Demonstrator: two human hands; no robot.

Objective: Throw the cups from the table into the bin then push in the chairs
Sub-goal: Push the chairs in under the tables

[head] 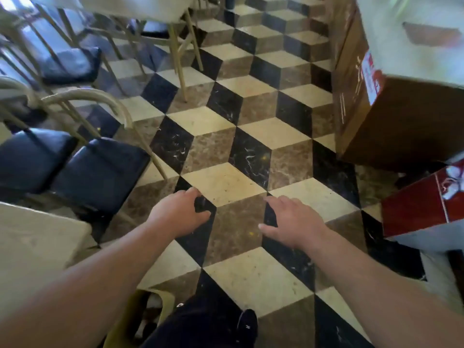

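Observation:
My left hand (179,212) and my right hand (292,218) are both stretched out over the tiled floor, fingers apart, holding nothing. A chair with a dark cushion (100,172) and a pale curved backrest stands to the left of my left hand, apart from it, beside a second dark-cushioned chair (30,159). A pale table corner (32,247) lies at the lower left. No cups are visible. A yellowish bag or bin opening (140,315) shows at the bottom by my leg; what is in it is unclear.
More chairs (72,64) and a table (130,6) stand at the upper left. A large brown cardboard box (391,116) under a white surface and a red box (421,209) crowd the right side. Checkered floor (226,136) runs down the middle.

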